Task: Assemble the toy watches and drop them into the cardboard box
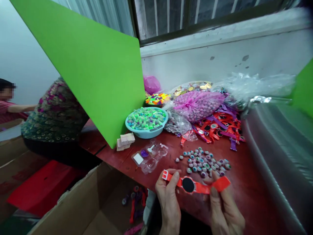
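Note:
An orange toy watch [188, 185] with a round black face is stretched between my two hands over the table's front edge. My left hand [169, 199] pinches its white-buckle end between thumb and fingers. At the other end, my right hand [226, 209] grips the orange strap, whose tip sticks out past the thumb. Just beyond the watch, many small eyeball beads [202, 161] lie loose on the red tabletop [176, 156]. Left of them rests a clear plastic blister tray [150, 158] with a purple piece and a white card in it.
A blue basin [146, 133] of green pieces, a pink mesh bag [200, 104] and heaped orange and purple watches [216, 127] stand behind. A green divider [97, 71] rises at left. Below is an open carton [80, 199] with watches inside. Grey padding [274, 147] borders the right. Two people sit beyond the divider.

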{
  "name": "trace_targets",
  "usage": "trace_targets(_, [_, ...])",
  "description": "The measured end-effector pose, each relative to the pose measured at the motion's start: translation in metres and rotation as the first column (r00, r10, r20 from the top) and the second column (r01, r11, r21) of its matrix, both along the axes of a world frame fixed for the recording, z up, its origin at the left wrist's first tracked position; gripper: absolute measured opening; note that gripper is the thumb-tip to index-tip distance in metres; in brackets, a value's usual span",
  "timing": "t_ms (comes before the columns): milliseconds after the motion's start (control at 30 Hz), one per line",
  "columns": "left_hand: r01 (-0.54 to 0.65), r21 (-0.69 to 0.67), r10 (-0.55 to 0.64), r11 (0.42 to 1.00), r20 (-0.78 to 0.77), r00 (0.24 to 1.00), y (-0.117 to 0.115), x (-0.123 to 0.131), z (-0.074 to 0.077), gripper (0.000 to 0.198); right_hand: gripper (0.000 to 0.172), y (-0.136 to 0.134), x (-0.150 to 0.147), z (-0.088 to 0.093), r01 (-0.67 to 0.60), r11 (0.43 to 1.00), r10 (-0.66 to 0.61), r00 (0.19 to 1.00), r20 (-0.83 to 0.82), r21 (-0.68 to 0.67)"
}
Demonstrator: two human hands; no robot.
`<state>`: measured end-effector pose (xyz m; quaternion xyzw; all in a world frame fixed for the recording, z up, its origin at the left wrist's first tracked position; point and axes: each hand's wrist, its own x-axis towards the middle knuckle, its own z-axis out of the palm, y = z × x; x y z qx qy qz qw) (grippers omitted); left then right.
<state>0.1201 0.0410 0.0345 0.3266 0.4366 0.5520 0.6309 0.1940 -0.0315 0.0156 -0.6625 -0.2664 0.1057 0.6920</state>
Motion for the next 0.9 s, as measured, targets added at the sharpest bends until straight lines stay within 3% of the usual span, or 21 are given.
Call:
trace_targets(67, [0.016,0.057,-0.01,0.998,-0.113,0.994,-0.001,-0.002,0.003,0.017,0.039,-0.005,0.001,-0.001,-0.074,0.997,0.074,0.996,0.042,-0.009])
trace_targets(167, [0.166,0.157,-0.121,0.973,-0.263,0.957,-0.005,-0.004,0.007,0.028,0.035,-0.012,0.006,0.004,-0.237,0.971,0.236,0.971,-0.04,-0.028])
trace_targets(267, [0.333,0.192,-0.261,0.923,-0.322,0.91,-0.009,-0.005,0.007,0.034,0.034,-0.016,0.01,0.016,-0.304,0.952,0.291,0.94,-0.18,-0.048])
trace_targets(367, [0.407,0.203,-0.313,0.891,-0.376,0.872,-0.011,-0.006,0.005,0.036,0.027,-0.016,0.01,0.03,-0.388,0.919,0.367,0.909,-0.198,-0.075])
trace_targets(533, [0.488,0.221,-0.365,0.844,-0.428,0.827,-0.012,-0.008,0.001,0.038,0.016,-0.014,0.008,0.035,-0.297,0.949,0.281,0.949,-0.145,-0.105])
trace_targets(700, [0.493,0.221,-0.363,0.842,-0.445,0.819,-0.015,-0.007,0.0,0.036,0.021,-0.013,0.008,0.03,-0.235,0.958,0.199,0.956,-0.215,-0.162])
trace_targets(900, [0.498,0.263,-0.345,0.826,-0.464,0.816,-0.015,-0.009,-0.006,0.035,0.024,-0.013,0.011,0.027,-0.358,0.92,0.29,0.897,-0.334,-0.163])
